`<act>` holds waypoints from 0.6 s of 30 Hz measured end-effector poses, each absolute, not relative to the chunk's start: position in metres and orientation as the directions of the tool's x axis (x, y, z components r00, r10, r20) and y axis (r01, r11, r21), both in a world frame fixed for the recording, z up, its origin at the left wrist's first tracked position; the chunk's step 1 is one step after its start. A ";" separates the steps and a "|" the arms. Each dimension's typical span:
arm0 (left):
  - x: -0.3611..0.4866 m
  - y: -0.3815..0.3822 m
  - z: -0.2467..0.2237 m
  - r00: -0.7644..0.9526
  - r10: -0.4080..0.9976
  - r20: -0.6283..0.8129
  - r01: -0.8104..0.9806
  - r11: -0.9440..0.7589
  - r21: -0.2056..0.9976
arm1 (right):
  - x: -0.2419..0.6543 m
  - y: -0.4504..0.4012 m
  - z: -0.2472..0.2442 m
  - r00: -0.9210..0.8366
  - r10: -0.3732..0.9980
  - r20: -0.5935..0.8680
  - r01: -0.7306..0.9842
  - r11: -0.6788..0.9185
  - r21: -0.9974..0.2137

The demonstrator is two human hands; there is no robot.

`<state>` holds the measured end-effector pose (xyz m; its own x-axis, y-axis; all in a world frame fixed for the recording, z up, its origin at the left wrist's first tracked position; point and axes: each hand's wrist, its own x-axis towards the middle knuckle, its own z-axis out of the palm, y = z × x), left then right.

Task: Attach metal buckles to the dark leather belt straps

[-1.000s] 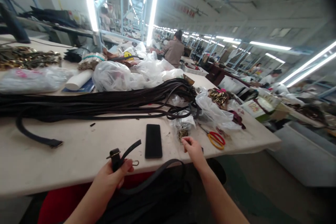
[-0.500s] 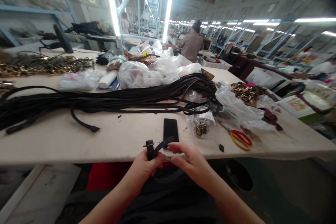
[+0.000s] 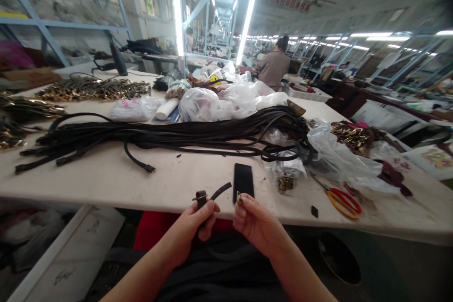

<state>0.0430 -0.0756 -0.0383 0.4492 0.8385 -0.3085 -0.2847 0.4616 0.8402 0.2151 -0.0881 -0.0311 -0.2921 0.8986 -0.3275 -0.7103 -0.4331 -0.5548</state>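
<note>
My left hand [image 3: 198, 221] is closed round a black strap [image 3: 221, 190] near the table's front edge. A metal buckle [image 3: 200, 197] sits on the strap's folded part above my thumb, and the loose end sticks out to the right. Between the thumb and fingers of my right hand [image 3: 255, 219] is a small gold-coloured metal piece [image 3: 239, 197], perhaps a buckle or ring; its exact kind is too small to tell. The two hands are apart. Just beyond the right fingers lies a black phone [image 3: 244, 180].
A long bundle of black straps [image 3: 170, 133] stretches across the table [image 3: 106, 181]. Red and yellow scissors [image 3: 343, 203] lie at the right, near plastic bags [image 3: 339, 151] and gold buckles [image 3: 352, 136]. Behind is a white bag pile [image 3: 212, 101]. One person [image 3: 274, 68] stands farther back.
My right hand has drawn away from the strap and now pinches the small metal piece. The strap's loose end stands free in my left hand. The view has turned slightly left.
</note>
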 end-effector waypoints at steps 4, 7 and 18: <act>0.046 -0.081 -0.046 0.501 0.793 -0.347 -0.173 0.484 0.858 | 0.208 -0.086 -0.036 -0.376 0.863 -0.338 -0.773 -0.493 -0.399; 0.045 -0.081 -0.044 0.547 0.753 -0.365 -0.068 0.474 0.878 | 0.206 -0.085 -0.039 -0.453 0.836 -0.309 -0.772 -0.541 -0.334; 0.024 -0.069 -0.032 0.745 0.551 -0.376 0.142 0.420 0.896 | 0.213 -0.099 -0.037 -0.618 0.733 -0.283 -0.663 -0.680 -0.312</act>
<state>0.0241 -0.0693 -0.0317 0.7453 0.5507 -0.3758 0.1417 0.4199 0.8964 0.2127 -0.0989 -0.0368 -0.6183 0.7332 -0.2830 -0.6635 -0.6800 -0.3121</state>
